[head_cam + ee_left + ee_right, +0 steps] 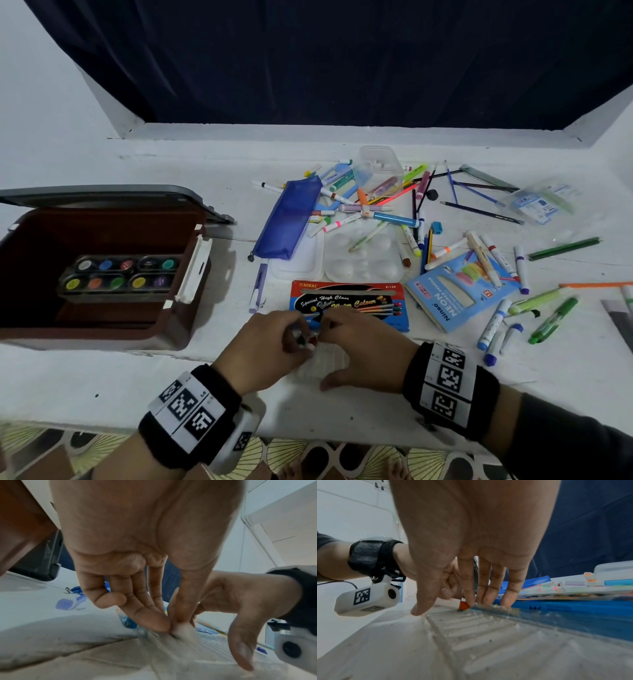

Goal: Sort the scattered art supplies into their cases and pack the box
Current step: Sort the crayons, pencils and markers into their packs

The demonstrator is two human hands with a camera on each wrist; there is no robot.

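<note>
A small paint tube with a red cap (311, 340) (463, 605) lies at the far end of a clear ribbed plastic tray (325, 363) (479, 628) at the table's front. My left hand (303, 337) (171, 627) pinches the tube's pale body (182, 629) between thumb and fingers. My right hand (342, 339) (471, 605) has straight fingers standing on the tray's far edge, the index finger against the red cap, the thumb spread apart. Just behind lies the blue and red water colour box (352, 301) (573, 609).
An open brown box (102, 329) at the left holds a set of paint pots (120, 274). Behind the hands lie a blue pouch (291, 219), a white palette (363, 257), a clear tub (378, 168), a neon pencil box (459, 294) and several scattered markers and pencils.
</note>
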